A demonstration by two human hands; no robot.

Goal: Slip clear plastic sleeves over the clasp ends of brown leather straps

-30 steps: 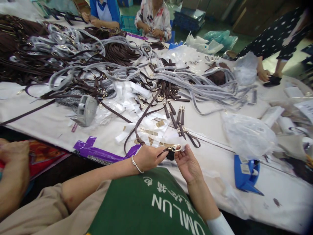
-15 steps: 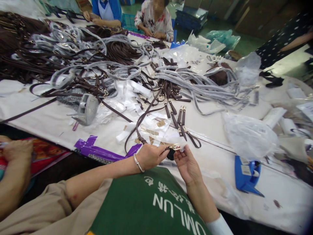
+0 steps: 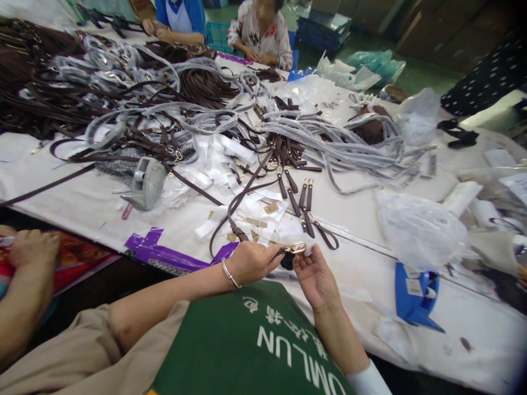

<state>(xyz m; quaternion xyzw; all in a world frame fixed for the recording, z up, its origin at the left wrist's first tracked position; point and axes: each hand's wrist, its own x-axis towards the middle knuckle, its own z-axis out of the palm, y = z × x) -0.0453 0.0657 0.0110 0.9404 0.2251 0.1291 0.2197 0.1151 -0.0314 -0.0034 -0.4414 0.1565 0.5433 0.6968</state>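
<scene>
Near the table's front edge, my left hand (image 3: 254, 263) is closed on the end of a dark brown strap (image 3: 239, 233), and a gold metal clasp (image 3: 297, 248) sticks out past its fingertips. The rest of that strap loops forward over the table. Just right of the clasp, my right hand (image 3: 316, 280) has thumb and finger pinched on a small whitish piece of film (image 3: 309, 244); whether it touches the clasp I cannot tell. Short brown straps with gold buckles (image 3: 306, 200) lie ahead of my hands, beside white paper scraps (image 3: 214, 222).
A grey tape dispenser (image 3: 147, 184) stands left, a blue one (image 3: 416, 296) right. Brown straps and grey-wrapped straps (image 3: 329, 137) are heaped across the table. Clear plastic bags (image 3: 420, 227) lie at right. Another person's hand (image 3: 35, 255) is at the left edge; people sit opposite.
The gold clasp has turned slightly, so its loop shows wider. Both my hands stay almost in place. At the far right, the person in dotted clothing has shifted away to the right.
</scene>
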